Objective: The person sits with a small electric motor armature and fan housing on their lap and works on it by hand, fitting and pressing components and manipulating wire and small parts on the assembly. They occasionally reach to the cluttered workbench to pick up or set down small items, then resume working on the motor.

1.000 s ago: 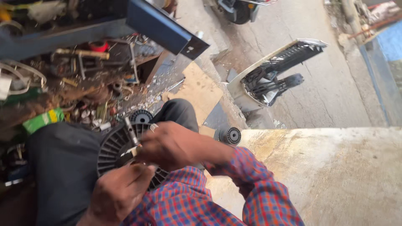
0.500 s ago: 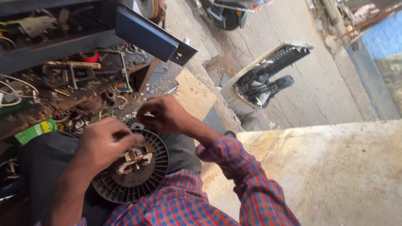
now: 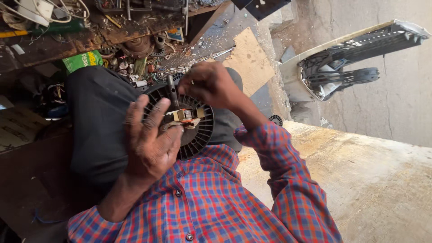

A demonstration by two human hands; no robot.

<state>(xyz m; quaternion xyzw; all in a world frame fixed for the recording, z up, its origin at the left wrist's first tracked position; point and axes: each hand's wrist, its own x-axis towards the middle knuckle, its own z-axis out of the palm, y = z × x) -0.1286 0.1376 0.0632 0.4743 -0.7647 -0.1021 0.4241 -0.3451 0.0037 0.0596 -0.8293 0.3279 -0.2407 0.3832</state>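
Sitting right under the camera is a checked red and blue shirt (image 3: 211,202), both sleeves running up to the hands. Left hand (image 3: 150,139) is flat on the near rim of a round black finned fan wheel (image 3: 198,135), fingers (image 3: 157,112) spread wide and reaching over toward the hub. That wheel rests on the lap, on dark trousers (image 3: 96,121), so it's directly beneath both sets of fingers.

Just past the left fingertips, in the middle of the wheel, there's a small tan and metal motor part (image 3: 184,117). A dark metal shaft (image 3: 172,92) sticks up beside it, between the two hands. Right hand (image 3: 209,83) is over the far edge of the wheel, fingers curled in tight together, pinching something tiny I honestly can't make out.

Further out beyond the right knuckles lies a piece of flat cardboard (image 3: 249,60) on the ground. Off past the left fingers is a rusty worktop (image 3: 58,42) heaped with scrap: a green packet (image 3: 83,60), white cables (image 3: 36,9), bolts and bits of metal. Way over to the right of the right hand, on the concrete floor (image 3: 373,180), leans a white and black slatted plastic housing (image 3: 346,56), well apart from everything else.
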